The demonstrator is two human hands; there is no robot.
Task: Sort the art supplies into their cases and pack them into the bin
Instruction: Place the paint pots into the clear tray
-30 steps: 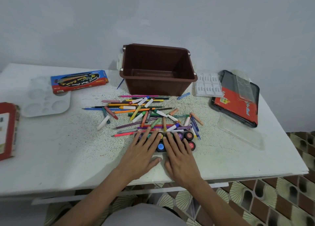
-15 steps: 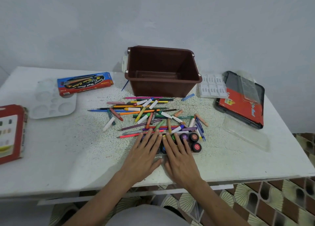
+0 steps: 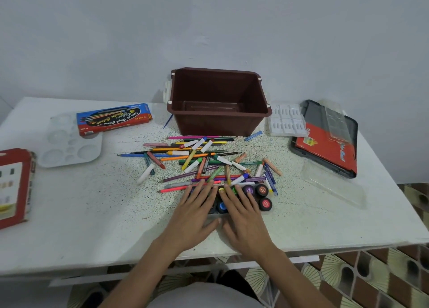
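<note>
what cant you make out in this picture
Head view:
The paint pots lie partly under the left hand and right hand; their count is hidden.
The red box is cut off by the left edge.
A white object sits mostly hidden behind the bin.

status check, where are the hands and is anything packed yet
Left hand and right hand open, flat on the paint pots. Bin empty. Pens and pencils loose in a heap between pots and bin.
</note>
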